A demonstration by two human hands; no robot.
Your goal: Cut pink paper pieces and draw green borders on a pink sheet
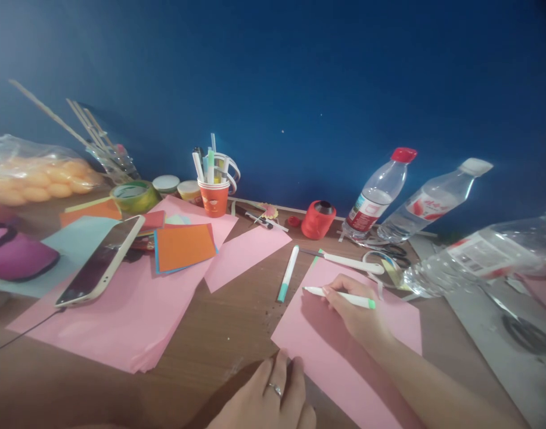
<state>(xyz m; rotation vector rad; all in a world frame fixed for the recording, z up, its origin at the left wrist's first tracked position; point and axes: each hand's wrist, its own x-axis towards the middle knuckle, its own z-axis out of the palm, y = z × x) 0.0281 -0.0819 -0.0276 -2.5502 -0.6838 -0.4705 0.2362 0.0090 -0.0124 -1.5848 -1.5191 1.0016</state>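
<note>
Held a white marker pinched in the right hand, tip on the pink sheet under the grip. Laid the left hand flat and unclenched on that sheet's near corner, gripping nothing. Saw a second marker just beyond the tip, a white-handled tool behind the knuckles, and a toppled water bottle outside the wrist. Barely made out scissors; lost the left wrist below the frame.

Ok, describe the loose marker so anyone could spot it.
Find the pink sheet under the right hand. Just left of its top corner, on bare wood, lies a white marker with a teal end. Unlike the green-ended marker in that hand, nobody holds it.
</note>
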